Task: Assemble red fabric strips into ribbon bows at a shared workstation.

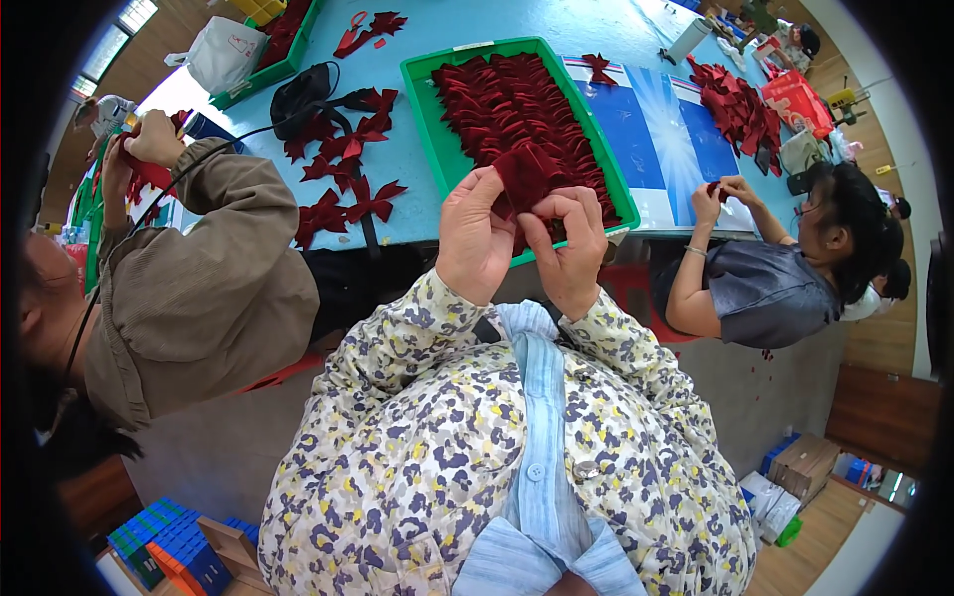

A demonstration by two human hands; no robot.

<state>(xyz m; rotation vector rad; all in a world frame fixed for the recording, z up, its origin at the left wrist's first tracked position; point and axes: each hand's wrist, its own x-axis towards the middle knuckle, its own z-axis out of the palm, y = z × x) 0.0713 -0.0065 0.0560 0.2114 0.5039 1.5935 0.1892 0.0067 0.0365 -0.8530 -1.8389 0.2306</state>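
A dark red velvet bow (529,177) is held up between my two hands, over the near end of a green tray (421,119). My left hand (475,233) pinches its left side between thumb and fingers. On its lower right, my right hand (568,243) grips with curled fingers and thumb. Part of the bow is hidden behind my fingers. Rows of similar red bows (507,99) fill the tray just beyond my hands.
Loose red bows (373,199) and a black pouch (301,99) lie left of the tray. A blue-and-white printed sheet (636,129) and a red bow pile (735,109) are to the right. Co-workers sit on both sides, a brown sleeve (214,268) close at left.
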